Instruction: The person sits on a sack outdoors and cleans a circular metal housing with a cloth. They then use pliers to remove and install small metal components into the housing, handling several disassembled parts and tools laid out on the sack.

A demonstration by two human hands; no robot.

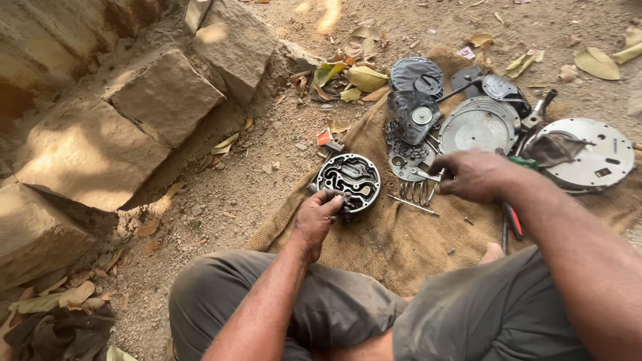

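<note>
Left hand point(319, 212) is gripping the round casting's point(348, 181) near edge; right hand point(473, 175) is pinching a small metal part point(424, 175), plates point(478, 125) lying just beyond on burlap point(401, 247).

A: left hand point(319, 212) status?
B: fingers on the lower rim of the round channelled plate point(348, 179), on the burlap sack point(401, 247)
A: right hand point(476, 175)?
B: at 3 o'clock of that plate, pinching a slim metal tool point(424, 174); discs point(479, 125) at 1 o'clock
</note>
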